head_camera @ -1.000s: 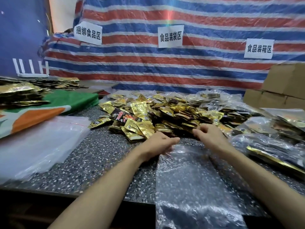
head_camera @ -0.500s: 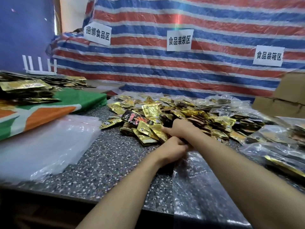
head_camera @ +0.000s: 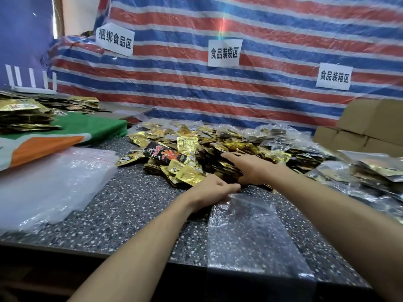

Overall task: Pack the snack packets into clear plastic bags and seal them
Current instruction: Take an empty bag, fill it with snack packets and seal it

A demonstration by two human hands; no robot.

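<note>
Mid-task, early in this bag's cycle. The clear plastic zip bag (head_camera: 250, 236) lies flat on the dark speckled stone table (head_camera: 109, 203), centre-near, and I see no packets in it. Just beyond its far end is a big loose pile of gold foil snack packets (head_camera: 218, 147), with one black-and-red packet (head_camera: 165, 153) on top at the left.

Done, by my judgement: several filled clear bags (head_camera: 370, 173) are heaped at the right, in front of the brown cardboard boxes (head_camera: 370, 125). Left to do: filling and sealing this bag, most of the pile, and the stack of empty clear bags (head_camera: 54, 182) at the left.

Bag's long axis runs near-far. The mouth is probably the far end, pointing at the pile. The near end overhangs the table's near edge.

The left hand (head_camera: 214, 189) is on the far-left corner of the bag, fingers loosely bent and pointing right. Cannot tell whether it pinches the film or just rests on it. The right hand (head_camera: 250, 168) is palm down on the near edge of the pile, fingers straight and spread toward the left, gripping nothing that shows. It looks set to rake packets toward the mouth.
</note>
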